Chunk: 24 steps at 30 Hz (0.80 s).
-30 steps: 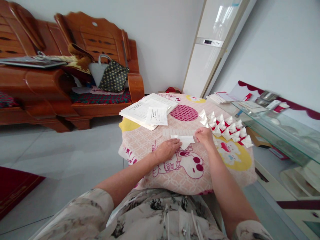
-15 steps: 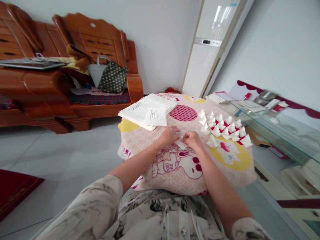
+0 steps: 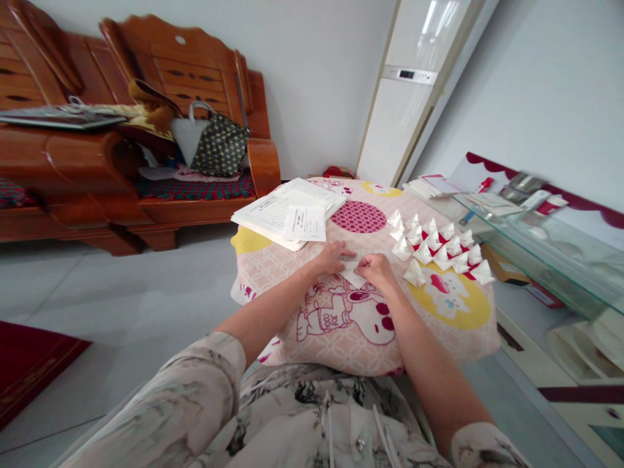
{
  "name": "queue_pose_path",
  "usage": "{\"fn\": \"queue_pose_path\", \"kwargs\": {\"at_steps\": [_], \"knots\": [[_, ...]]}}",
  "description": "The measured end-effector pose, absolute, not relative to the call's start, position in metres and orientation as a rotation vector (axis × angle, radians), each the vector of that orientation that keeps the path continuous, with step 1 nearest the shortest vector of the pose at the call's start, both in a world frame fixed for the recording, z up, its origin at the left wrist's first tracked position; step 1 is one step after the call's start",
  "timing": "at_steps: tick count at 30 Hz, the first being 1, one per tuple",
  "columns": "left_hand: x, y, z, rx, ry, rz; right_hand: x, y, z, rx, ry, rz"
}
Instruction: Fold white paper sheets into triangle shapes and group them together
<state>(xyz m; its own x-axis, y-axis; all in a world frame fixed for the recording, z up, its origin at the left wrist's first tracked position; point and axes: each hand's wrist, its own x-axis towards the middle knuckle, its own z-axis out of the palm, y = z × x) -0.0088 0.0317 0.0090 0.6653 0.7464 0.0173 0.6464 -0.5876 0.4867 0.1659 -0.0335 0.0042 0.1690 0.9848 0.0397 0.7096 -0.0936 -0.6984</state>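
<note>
A small piece of folded white paper [image 3: 351,278] lies on the patterned tablecloth [image 3: 277,276] between my hands. My left hand [image 3: 335,257] rests at the paper's upper left, its fingers stretched out over the paper's edge. From the right, my right hand [image 3: 377,270] pinches the paper's right edge between curled fingers. To the right of it stand rows of folded white paper boats [image 3: 442,259], several of them with red paper showing between. A stack of printed sheets [image 3: 266,211] lies beyond my left hand, with a smaller printed slip [image 3: 305,223] on top.
At the right, a glass-topped cabinet [image 3: 550,253] borders the round table and carries papers [image 3: 431,185] and metal containers. A wooden sofa [image 3: 195,65] with a dark patterned bag [image 3: 221,146] stands at the back left. A tall white air conditioner [image 3: 390,130] stands behind the table.
My left hand has shifted slightly left and its fingers have straightened, so more of the paper shows. The right hand keeps its pinch. The view has tilted a little.
</note>
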Motion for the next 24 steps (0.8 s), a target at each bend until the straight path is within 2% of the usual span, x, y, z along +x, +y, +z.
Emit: {"fn": "queue_pose_path", "kwargs": {"at_steps": [4, 9, 16, 24], "knots": [[-0.027, 0.038, 0.004, 2.455, 0.959, 0.343, 0.167, -0.036, 0.004, -1.814, -1.576, 0.624], [-0.018, 0.031, 0.001, 2.383, 1.005, 0.545, 0.169, -0.037, 0.001, -1.748, -1.562, 0.652], [-0.004, 0.026, -0.004, 2.375, 1.089, 0.594, 0.173, -0.039, -0.001, -1.725, -1.41, 0.789], [-0.012, 0.02, 0.0, 2.266, 1.027, 0.644, 0.207, -0.03, -0.002, -1.576, -1.282, 0.575]]}}
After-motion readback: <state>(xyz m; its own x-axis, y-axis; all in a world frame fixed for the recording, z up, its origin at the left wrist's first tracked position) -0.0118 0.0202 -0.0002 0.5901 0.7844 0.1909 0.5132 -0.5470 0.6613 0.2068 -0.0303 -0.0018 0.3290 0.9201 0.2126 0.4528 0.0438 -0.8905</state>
